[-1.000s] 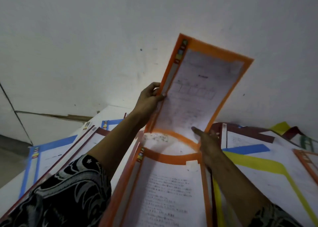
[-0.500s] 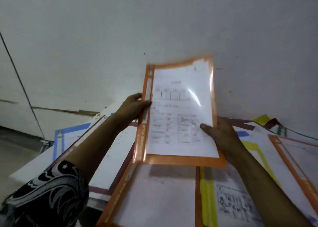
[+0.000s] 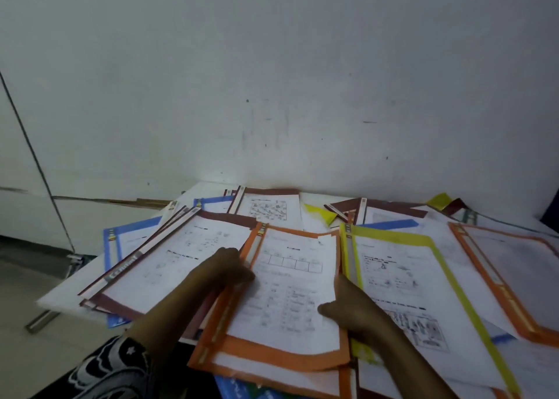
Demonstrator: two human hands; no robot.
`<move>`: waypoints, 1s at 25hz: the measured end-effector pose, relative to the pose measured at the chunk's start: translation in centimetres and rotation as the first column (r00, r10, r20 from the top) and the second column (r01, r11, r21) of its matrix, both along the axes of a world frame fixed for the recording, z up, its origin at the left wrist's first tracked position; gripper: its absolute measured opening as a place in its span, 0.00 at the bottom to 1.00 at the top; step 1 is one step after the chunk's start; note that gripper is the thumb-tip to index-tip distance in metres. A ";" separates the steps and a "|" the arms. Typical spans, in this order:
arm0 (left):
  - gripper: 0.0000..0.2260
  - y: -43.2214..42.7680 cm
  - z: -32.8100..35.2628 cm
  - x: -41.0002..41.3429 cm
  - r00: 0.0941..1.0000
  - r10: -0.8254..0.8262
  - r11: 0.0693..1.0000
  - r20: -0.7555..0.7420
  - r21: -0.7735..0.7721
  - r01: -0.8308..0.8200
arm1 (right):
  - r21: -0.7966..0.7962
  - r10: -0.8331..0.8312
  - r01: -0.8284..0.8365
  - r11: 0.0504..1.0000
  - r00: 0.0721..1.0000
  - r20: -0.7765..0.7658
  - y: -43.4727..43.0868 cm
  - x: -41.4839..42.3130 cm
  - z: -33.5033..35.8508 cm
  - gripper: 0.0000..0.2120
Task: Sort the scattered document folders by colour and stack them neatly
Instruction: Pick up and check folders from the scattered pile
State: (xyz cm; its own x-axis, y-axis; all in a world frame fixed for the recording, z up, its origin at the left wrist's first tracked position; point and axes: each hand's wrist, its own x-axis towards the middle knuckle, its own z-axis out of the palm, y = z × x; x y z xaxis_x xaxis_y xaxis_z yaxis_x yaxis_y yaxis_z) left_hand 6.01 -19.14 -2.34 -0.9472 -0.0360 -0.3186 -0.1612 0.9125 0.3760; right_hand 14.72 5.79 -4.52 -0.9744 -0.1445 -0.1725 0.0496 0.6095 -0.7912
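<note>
An orange-bordered folder (image 3: 281,289) with a printed sheet lies flat in front of me on top of another orange folder (image 3: 272,377). My left hand (image 3: 227,270) holds its left edge, and my right hand (image 3: 351,309) holds its right edge with the thumb on the sheet. To the left lies a stack of maroon folders (image 3: 181,259). A yellow folder (image 3: 423,289) lies to the right, and a further orange folder (image 3: 514,280) at the far right. Blue folders (image 3: 127,235) stick out from under the maroon stack.
The folders cover a white table (image 3: 60,298) that stands against a white wall (image 3: 272,96). More maroon folders (image 3: 269,205) and yellow corners (image 3: 320,214) lie at the back. The table's left edge drops to a grey floor (image 3: 27,277).
The orange folder that both hands held upright in the air has come down flat onto the orange folder on the table. Both hands came down with it.
</note>
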 end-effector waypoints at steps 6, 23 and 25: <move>0.27 0.3 -0.6 -0.2 0.998 0.000 0.999 -0.066 -0.038 -0.002 | 0.397 -0.134 0.115 0.911 0.991 0.020 0.1 -0.4 2.1 0.44; 0.15 21.1 0.3 -10.9 0.911 -0.104 0.833 -0.399 0.466 0.299 | -0.066 -0.594 0.599 0.798 0.764 -0.252 19.2 -12.0 0.6 0.11; 0.15 23.2 0.7 -12.8 0.909 -0.127 0.842 -0.398 0.440 0.311 | -0.181 -0.657 0.632 0.754 0.719 -0.228 18.8 -12.2 -0.3 0.13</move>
State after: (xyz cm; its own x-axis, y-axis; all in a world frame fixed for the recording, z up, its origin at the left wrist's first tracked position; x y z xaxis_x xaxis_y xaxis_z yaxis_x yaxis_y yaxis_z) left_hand -6.81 4.06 -1.62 -0.9608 0.2567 0.1047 0.2420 0.5922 0.7686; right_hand 2.56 24.63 -4.81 -0.8416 0.5336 0.0831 0.1910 0.4380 -0.8785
